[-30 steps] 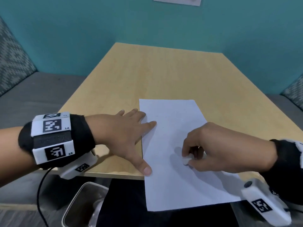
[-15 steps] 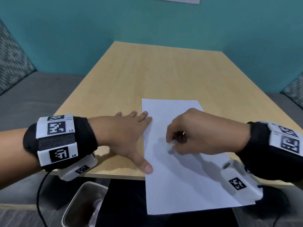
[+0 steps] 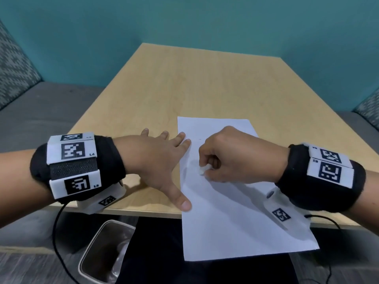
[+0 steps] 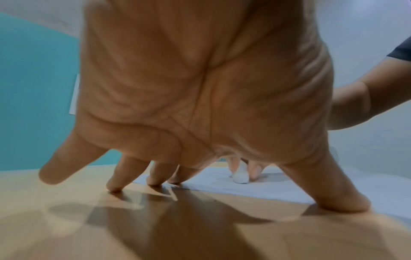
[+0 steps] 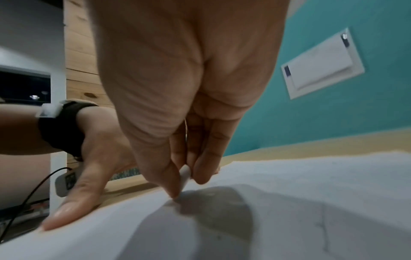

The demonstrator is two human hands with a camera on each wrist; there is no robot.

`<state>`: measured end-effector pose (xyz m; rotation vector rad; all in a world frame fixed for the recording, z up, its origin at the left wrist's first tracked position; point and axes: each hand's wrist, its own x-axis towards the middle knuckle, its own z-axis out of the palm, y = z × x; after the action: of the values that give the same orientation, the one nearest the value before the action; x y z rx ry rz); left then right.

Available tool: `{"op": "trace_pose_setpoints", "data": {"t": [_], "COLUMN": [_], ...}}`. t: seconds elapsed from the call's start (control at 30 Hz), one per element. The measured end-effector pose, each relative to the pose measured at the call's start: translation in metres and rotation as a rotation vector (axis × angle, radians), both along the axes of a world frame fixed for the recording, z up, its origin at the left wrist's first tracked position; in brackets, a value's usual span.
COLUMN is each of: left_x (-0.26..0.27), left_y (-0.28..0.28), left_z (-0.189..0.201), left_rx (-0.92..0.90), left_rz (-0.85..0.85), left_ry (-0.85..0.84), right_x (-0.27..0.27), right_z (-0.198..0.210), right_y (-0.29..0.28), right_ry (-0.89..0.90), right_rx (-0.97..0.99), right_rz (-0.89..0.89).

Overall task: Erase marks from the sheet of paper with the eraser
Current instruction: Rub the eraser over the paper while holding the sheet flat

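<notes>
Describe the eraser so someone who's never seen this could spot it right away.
On the wooden table lies one white sheet. The right hand pinches the eraser on it: a small white nub poking out below the fingertips.

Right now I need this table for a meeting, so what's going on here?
A person is erasing on a sheet of paper lying at the near edge of the wooden table. The right hand pinches a small white eraser in its fingers and presses it to the sheet. The left hand is spread flat, thumb and fingertips pinning the paper's left edge. A faint mark shows just beyond the eraser.
</notes>
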<state>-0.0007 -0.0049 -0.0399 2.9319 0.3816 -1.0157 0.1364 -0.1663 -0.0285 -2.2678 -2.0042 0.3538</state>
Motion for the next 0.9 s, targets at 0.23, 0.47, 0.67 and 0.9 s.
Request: {"op": "trace_pose_setpoints", "data": {"t": [0.23,0.47,0.67,0.9], "left_x": [0.001,0.002,0.001,0.001], "left_y": [0.001,-0.001,-0.001,-0.001], "left_z": [-0.001,0.001,0.002,0.003], "left_rx": [0.009,0.007,0.02,0.013], "left_rz": [0.004,0.013,0.029,0.038], "left_ry": [0.017,0.027,0.053,0.061], "right_x": [-0.006,-0.011,0.023,0.015], "right_z": [0.0,0.002,-0.002,0.004], "right_y": [-0.001,-0.009,0.014,0.012], "right_ry": [0.003,0.105,0.047,0.116], "right_rx": [-0.062,-0.138,-0.026,-0.111], "right_rz": [0.059,0.109,0.015,0.102]}}
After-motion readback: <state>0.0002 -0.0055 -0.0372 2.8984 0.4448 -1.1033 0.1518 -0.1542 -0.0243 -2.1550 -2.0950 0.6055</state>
